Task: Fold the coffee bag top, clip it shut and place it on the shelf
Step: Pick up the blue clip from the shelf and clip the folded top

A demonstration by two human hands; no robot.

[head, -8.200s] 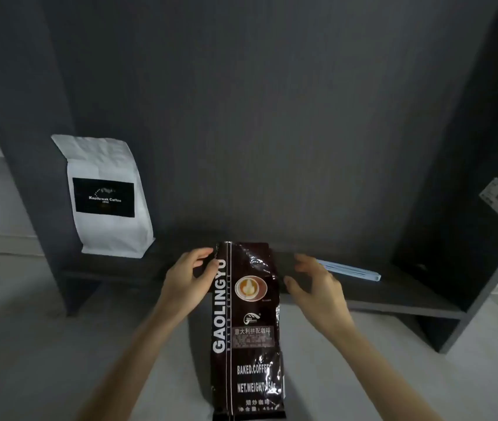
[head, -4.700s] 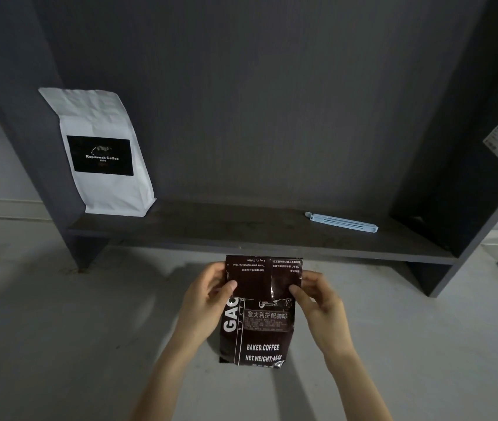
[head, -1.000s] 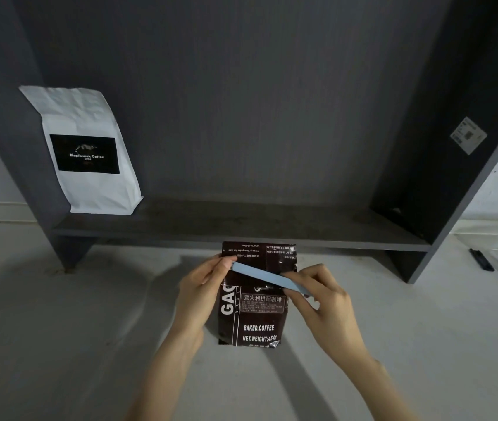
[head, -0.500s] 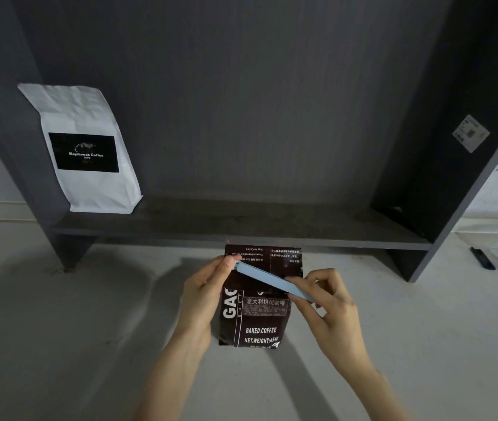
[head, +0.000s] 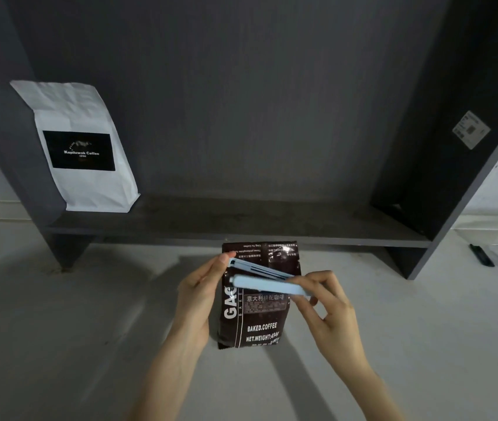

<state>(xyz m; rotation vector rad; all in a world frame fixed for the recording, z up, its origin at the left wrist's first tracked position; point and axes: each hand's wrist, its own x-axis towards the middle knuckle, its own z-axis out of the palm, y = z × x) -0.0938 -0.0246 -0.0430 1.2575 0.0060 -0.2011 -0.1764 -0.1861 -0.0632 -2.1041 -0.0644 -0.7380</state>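
A dark brown coffee bag [head: 256, 320] stands on the pale floor in front of the shelf, its top folded down toward me. A light blue bag clip [head: 267, 284] lies across the fold with its two arms spread apart at the left end. My left hand [head: 202, 290] grips the bag's left side, its thumb touching the clip's upper arm. My right hand [head: 329, 302] pinches the clip's hinged right end. The dark shelf board [head: 241, 220] runs just behind the bag.
A white coffee bag [head: 83, 150] with a black label stands at the shelf's left end. Dark side panels [head: 442, 165] close the shelf on both sides. A small black object [head: 481, 255] lies on the floor to the right.
The clip's two arms have spread apart at the left end over the folded top. The bag's top was folded down and the clip taken from the shelf before that.
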